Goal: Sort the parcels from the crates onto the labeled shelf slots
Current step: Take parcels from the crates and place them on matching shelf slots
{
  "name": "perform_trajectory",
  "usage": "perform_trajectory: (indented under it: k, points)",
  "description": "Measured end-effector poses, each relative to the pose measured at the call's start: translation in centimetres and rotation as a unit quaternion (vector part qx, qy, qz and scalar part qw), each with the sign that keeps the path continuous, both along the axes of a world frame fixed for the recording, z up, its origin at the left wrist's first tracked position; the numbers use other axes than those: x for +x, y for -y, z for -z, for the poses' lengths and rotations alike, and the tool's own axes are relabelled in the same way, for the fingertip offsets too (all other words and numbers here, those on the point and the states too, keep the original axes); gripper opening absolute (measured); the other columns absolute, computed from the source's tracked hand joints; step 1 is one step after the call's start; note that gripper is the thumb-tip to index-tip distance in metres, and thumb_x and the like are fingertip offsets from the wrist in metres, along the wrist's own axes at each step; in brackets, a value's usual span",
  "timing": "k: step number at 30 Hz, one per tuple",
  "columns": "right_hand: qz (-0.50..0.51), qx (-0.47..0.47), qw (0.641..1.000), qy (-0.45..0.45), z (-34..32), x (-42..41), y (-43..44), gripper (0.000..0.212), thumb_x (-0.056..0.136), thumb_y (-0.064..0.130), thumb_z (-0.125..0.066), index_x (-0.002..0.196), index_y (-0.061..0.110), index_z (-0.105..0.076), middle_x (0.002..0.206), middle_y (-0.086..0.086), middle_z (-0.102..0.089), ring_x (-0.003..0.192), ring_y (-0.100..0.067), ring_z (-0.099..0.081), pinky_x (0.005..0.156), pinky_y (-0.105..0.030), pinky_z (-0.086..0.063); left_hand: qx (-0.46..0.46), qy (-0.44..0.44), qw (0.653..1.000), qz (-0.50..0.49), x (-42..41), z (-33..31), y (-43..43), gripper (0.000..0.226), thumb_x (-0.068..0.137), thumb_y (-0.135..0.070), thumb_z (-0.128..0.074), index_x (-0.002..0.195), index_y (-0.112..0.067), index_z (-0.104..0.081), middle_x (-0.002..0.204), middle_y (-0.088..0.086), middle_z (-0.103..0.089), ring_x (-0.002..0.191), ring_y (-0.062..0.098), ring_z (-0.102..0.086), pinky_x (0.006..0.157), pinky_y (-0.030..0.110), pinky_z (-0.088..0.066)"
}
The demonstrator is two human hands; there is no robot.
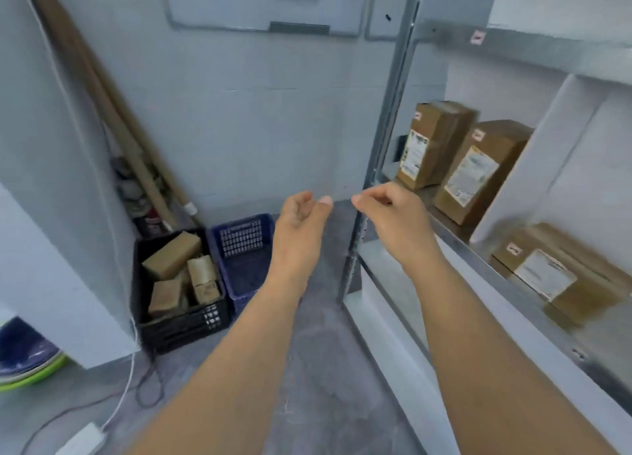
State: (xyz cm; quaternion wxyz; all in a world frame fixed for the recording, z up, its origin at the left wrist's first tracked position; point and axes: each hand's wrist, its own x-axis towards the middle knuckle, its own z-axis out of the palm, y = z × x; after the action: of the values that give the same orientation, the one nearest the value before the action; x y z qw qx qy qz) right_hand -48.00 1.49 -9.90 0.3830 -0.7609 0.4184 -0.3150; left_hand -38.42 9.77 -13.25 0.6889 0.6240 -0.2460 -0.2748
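Both arms stretched out over the floor, left hand (pixel 302 215) and right hand (pixel 390 212) loosely curled, holding nothing, brown parcels (pixel 172 254) heaped in the black crate (pixel 184 328), boxes (pixel 478 171) stood on the metal shelf (pixel 530 49)

**Soft, cool light over a blurred storeroom view**

Diffuse, even light fills the scene with only faint shadows, deepest inside the black crate (pixel 181 321). Motion blur smears the parcels (pixel 478 171) on the metal shelf (pixel 547 49), and wide-angle distortion bows the shelf upright (pixel 386 130) towards the frame edges
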Motion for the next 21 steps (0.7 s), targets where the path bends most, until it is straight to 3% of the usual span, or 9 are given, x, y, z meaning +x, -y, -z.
perform_trajectory:
  k: [2,4,6,9,13,17,21]
  points:
    - [-0.035,0.017,0.999,0.0,1.3,4.5,0.2,0.026,0.089,0.036,-0.063,0.096,0.012,-0.067,0.099,-0.001,-0.066,0.099,-0.017,-0.06,0.09,-0.036,-0.046,0.008,-0.018,0.999,-0.039,4.1,1.3,-0.2,0.042,0.095,-0.032,-0.059,0.133,-0.016,-0.051,0.131,-0.002,-0.057,0.109,0.002,-0.055,0.106,0.032,-0.043]
    - [-0.067,0.036,0.997,-0.004,2.7,8.5,0.2,0.038,0.094,0.037,-0.057,0.094,0.0,-0.065,0.092,-0.014,-0.065,0.093,-0.029,-0.06,0.085,-0.041,-0.046,0.018,-0.037,0.997,-0.07,7.4,2.6,-0.4,0.043,0.097,-0.034,-0.055,0.135,-0.015,-0.05,0.134,-0.001,-0.056,0.12,0.008,-0.052,0.109,0.034,-0.041]
    - [-0.101,0.057,0.993,-0.012,4.1,12.0,0.5,0.052,0.099,0.04,-0.046,0.103,-0.01,-0.059,0.1,-0.025,-0.063,0.098,-0.038,-0.059,0.087,-0.045,-0.046,0.031,-0.045,0.994,-0.091,10.4,4.3,-0.3,0.047,0.099,-0.041,-0.049,0.14,-0.017,-0.047,0.14,-0.001,-0.052,0.128,0.01,-0.048,0.112,0.036,-0.037]
    - [-0.149,0.09,0.984,-0.033,6.1,17.0,1.5,0.055,0.103,0.045,-0.03,0.121,0.002,-0.057,0.12,-0.011,-0.061,0.112,-0.026,-0.057,0.094,-0.037,-0.041,0.052,-0.071,0.991,-0.1,14.6,6.8,0.3,0.06,0.098,-0.058,-0.034,0.148,-0.026,-0.037,0.153,-0.005,-0.038,0.141,0.009,-0.033,0.12,0.04,-0.023]
    - [-0.207,0.133,0.968,-0.046,8.4,24.3,4.0,0.06,0.102,0.052,-0.021,0.148,0.018,-0.036,0.15,-0.002,-0.041,0.138,-0.015,-0.037,0.101,-0.024,-0.024,0.109,-0.13,0.977,-0.128,21.0,8.5,1.7,0.072,0.093,-0.071,-0.019,0.153,-0.033,-0.025,0.158,-0.01,-0.026,0.146,0.012,-0.023,0.122,0.04,-0.014]
    - [-0.262,0.164,0.95,-0.042,9.6,31.7,7.2,0.061,0.102,0.051,-0.02,0.151,0.018,-0.029,0.157,0.003,-0.029,0.143,-0.01,-0.025,0.098,-0.016,-0.016,0.105,-0.132,0.97,-0.174,27.9,8.6,4.2,0.069,0.096,-0.066,-0.016,0.154,-0.03,-0.019,0.15,-0.016,-0.03,0.14,0.005,-0.026,0.113,0.027,-0.015]
    - [-0.316,0.197,0.927,-0.041,9.5,38.6,10.2,0.056,0.103,0.047,-0.02,0.151,0.019,-0.028,0.156,0.005,-0.03,0.141,-0.006,-0.025,0.093,-0.011,-0.015,0.14,-0.131,0.952,-0.239,35.3,9.3,5.8,0.074,0.09,-0.075,-0.018,0.154,-0.037,-0.017,0.161,-0.009,-0.019,0.147,0.015,-0.021,0.122,0.041,-0.013]
